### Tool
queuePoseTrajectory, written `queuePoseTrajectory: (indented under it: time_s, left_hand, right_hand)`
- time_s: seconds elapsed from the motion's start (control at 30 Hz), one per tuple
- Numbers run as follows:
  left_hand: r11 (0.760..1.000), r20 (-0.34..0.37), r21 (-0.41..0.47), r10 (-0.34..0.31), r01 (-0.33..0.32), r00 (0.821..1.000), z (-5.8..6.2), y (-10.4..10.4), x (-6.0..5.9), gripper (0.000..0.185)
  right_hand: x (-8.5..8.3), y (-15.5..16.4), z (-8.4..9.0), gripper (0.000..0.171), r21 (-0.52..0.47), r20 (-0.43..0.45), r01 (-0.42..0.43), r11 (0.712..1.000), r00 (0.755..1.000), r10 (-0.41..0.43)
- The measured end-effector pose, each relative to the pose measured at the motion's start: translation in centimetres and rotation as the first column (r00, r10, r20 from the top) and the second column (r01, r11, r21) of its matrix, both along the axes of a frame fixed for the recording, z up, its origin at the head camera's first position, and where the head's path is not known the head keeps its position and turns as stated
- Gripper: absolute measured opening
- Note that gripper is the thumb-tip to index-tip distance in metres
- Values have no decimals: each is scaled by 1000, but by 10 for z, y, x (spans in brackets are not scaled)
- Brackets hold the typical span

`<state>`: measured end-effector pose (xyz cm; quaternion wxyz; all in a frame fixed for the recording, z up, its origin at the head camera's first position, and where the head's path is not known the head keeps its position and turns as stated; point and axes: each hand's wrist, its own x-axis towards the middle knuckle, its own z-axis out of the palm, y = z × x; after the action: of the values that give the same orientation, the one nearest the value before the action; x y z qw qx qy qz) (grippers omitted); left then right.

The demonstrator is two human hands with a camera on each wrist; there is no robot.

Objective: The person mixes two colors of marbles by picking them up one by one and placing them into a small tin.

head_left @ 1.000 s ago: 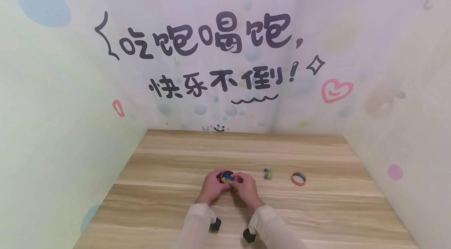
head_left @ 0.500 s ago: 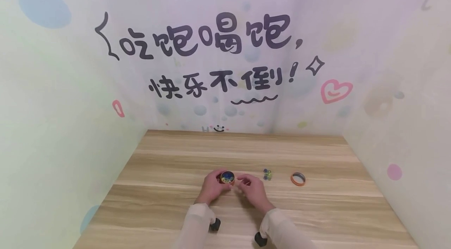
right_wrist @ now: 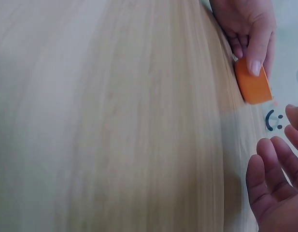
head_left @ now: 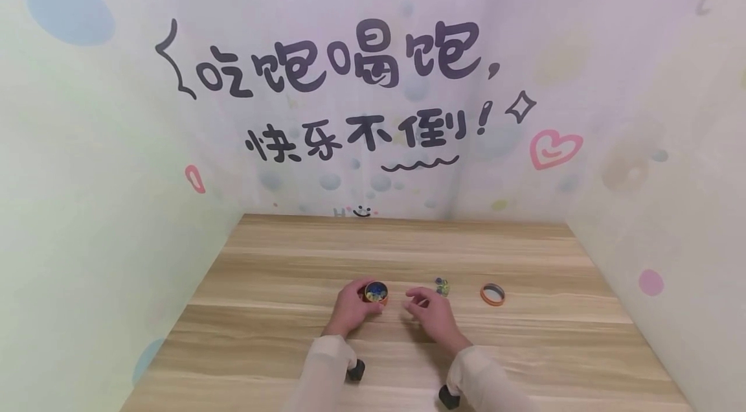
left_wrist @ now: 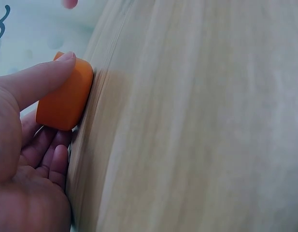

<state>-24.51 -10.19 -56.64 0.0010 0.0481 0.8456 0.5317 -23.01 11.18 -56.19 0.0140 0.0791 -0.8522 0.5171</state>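
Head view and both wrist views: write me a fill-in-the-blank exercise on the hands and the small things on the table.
1. The left hand holds a small round ____ tin on the wooden table.
2. The right hand holds ____.
3. The small heap of beads lies between the tin and the orange ____.
4. The tin is ____ at the top, with coloured bits showing inside.

Missing words: orange; nothing; ring; open
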Motion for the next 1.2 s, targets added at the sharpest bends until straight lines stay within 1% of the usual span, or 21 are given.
queuePoseTrajectory:
  time_s: [0.13,0.33,0.63,0.9,1.2]
  left_hand:
    - [1000,-5,1,-1,1,1000,0,0,0,62]
    - [1000,-5,14,-8,8,1000,-2,0,-1,64]
    - [1000,-14,8,-15,15,1000,-2,-1,-2,63]
    - [1000,-7,15,-18,18,1000,0,0,0,63]
    - [1000,-10,20,-15,15,1000,-1,1,0,63]
  right_hand:
    - [1,9,0,25,23,-20,17,1000,1000,-17]
    - [5,24,2,27,62,-75,46,997,996,-41]
    - [4,45,-1,30,108,-67,142,984,988,-136]
    - [2,58,0,30,120,-97,171,978,982,-160]
    - [2,65,-2,32,170,-111,201,965,977,-184]
